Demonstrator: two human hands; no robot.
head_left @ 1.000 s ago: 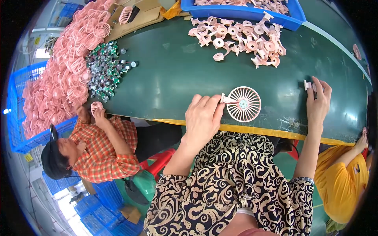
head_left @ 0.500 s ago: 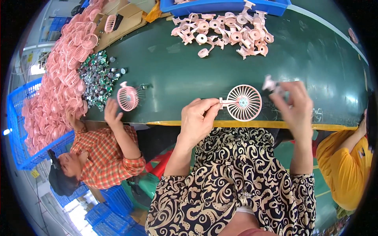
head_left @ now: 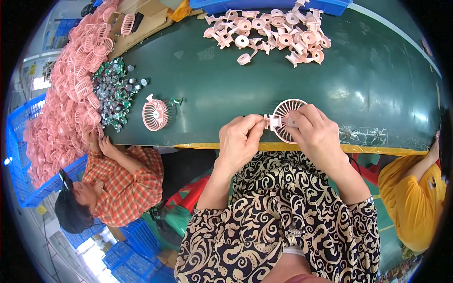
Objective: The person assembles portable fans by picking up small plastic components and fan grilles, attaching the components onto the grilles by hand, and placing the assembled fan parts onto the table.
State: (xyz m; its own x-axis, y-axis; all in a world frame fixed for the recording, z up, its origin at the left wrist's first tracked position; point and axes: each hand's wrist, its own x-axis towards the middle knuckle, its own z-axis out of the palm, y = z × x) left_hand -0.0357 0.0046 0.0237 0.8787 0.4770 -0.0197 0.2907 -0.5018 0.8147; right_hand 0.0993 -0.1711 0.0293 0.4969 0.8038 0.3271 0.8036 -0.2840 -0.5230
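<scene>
A round pink fan cage (head_left: pixel 283 109) lies at the table's front edge. My left hand (head_left: pixel 239 144) is closed, its thumb and forefinger pinching the short stem on the cage's left side. Over the cage, my right hand (head_left: pixel 315 134) is closed on a pale pink plastic bracket (head_left: pixel 275 122). The bracket's square end lies against the stem beside my left fingertips. Its round end is mostly under my right fingers, near the cage's middle, so I cannot tell how it sits there.
Loose pink brackets (head_left: pixel 283 40) are heaped at the far side, before a blue bin (head_left: pixel 264 4). Leftward lies another cage (head_left: pixel 155 115) with a small green circuit board (head_left: pixel 176 101), then piled motors and boards (head_left: pixel 115 94) and many cages (head_left: pixel 78 94). People sit on both sides.
My right hand has come left with the bracket, from above the table onto the cage. My left hand stays on the stem. The left co-worker's hand has drawn back toward the cage pile.
</scene>
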